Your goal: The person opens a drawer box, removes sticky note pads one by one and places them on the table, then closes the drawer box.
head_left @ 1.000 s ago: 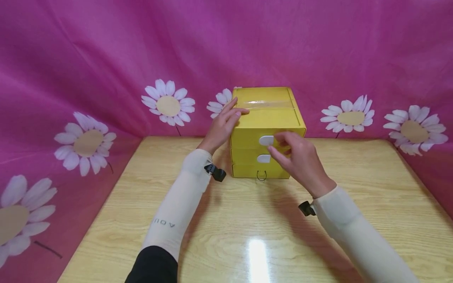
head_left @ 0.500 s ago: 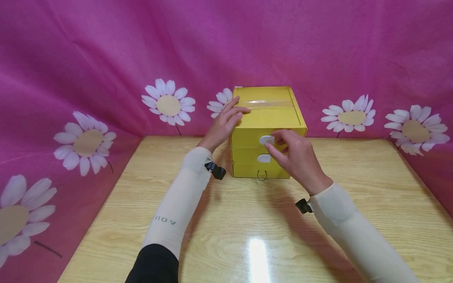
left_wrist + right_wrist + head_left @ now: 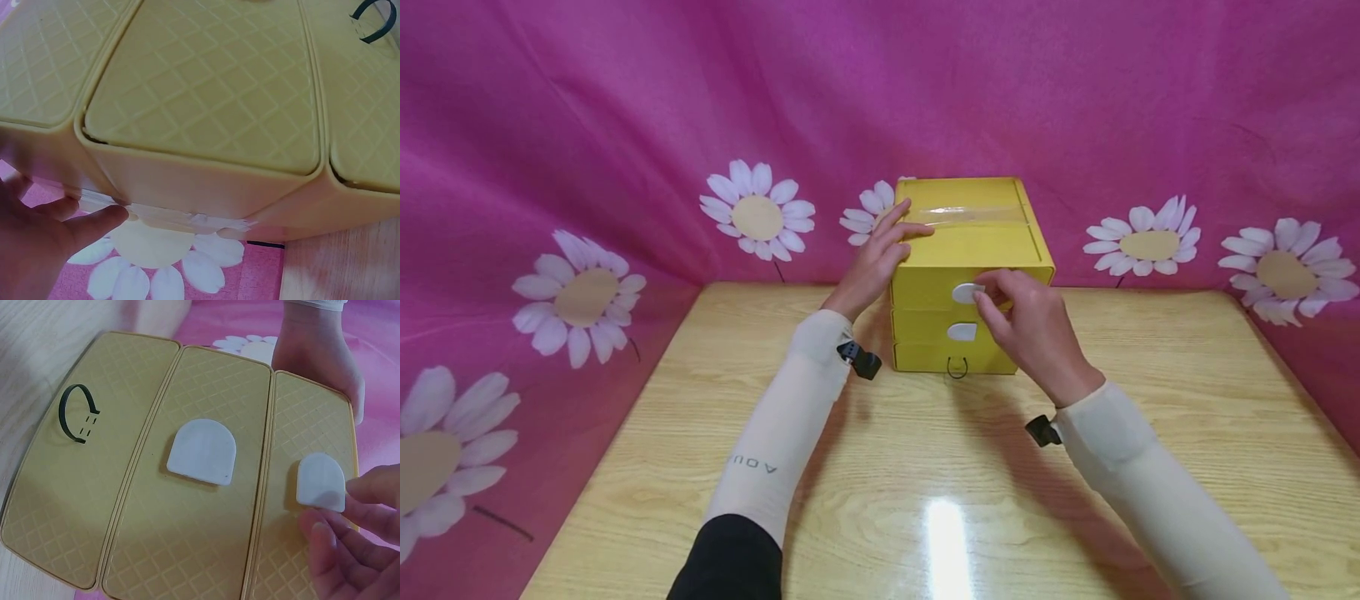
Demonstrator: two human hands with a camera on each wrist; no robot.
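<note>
A yellow box with three stacked drawers [image 3: 925,287] stands at the back of the table, its fronts embossed with a diamond pattern in the wrist views. White rounded tabs serve as handles on the top and middle drawers; the bottom one has a dark loop [image 3: 65,412]. My right hand [image 3: 1037,333] pinches the top drawer's white handle [image 3: 320,480] by its edge, thumb and fingers curled. The middle handle [image 3: 203,452] is untouched. My left hand [image 3: 872,262] rests on the box's upper left edge, fingers stretched over the top. All drawers look closed.
Beneath the box is a light wooden table [image 3: 880,467]. A pink cloth [image 3: 880,92] with white daisies hangs behind and at both sides, close to the box's back. Clear tape [image 3: 970,215] crosses the box's top.
My right thumb and fingers have closed in on the top drawer's white handle. My left hand has stayed on the box. The head view has shifted slightly.
</note>
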